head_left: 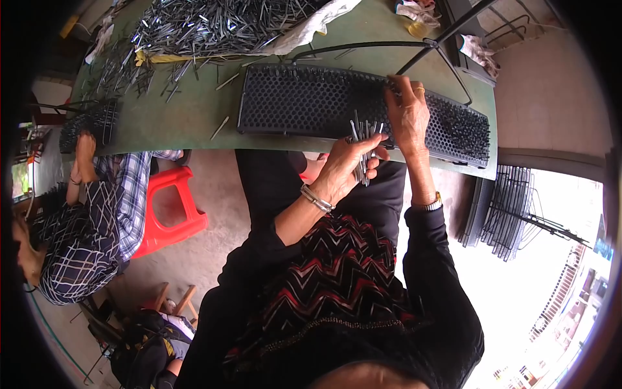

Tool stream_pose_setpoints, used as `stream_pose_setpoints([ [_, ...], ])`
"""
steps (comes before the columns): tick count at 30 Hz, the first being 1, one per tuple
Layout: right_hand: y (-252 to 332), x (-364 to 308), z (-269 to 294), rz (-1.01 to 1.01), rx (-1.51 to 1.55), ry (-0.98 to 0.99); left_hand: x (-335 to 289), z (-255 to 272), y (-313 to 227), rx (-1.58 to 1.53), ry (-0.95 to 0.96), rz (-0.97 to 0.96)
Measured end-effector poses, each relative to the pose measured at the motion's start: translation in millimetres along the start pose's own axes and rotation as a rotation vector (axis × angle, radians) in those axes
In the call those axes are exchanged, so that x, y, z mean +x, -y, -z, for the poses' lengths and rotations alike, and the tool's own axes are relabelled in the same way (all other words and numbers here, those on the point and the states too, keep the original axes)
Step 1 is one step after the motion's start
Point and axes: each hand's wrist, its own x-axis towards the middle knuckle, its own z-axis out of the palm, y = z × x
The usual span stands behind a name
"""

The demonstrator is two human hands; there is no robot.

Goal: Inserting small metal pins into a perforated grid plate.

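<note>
Loose metal rod [220, 128], 10 o'clock, lay near the tabletop [175, 133] edge: a knock could have rolled it off. Black perforated tray [298, 97], 11 to 2 o'clock, sat close to that edge; a hard push could have shifted it. Left hand [341, 163], 1 o'clock: fingers clenched round a fanned bundle of metal rods [367, 133]; slack grip, spill risk. Right hand [410, 121], 2 o'clock: fingers bent at the tray's far edge, couldn't tell if gripping anything.

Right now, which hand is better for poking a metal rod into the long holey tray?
Probably the right hand: it's over the long perforated black tray, while the left hand grips a bundle of metal rods.
</note>
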Motion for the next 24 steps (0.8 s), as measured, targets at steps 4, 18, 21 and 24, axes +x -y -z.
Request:
stream_pose_setpoints([
  [4, 3.4, -4.6, 27.8, -0.158, 0.344, 0.228, 0.0, 3.0, 0.2, -0.012, 0.014, -0.035],
  [18, 0.4, -18.8, 53.1, -0.442, 0.797, 0.695, -1.6, -1.9, -1.4, 0.131, 0.006, -0.049],
  [21, 5.7, -18.3, 53.2, -0.445, 0.828, 0.507, 0.9, -1.2, -2.4, 0.01, -0.101, -0.023],
  [24, 20.4, -22.6, 56.6, -0.372, 0.823, 0.257, 1.4, -4.5, -4.7, 0.028, -0.142, -0.086],
])
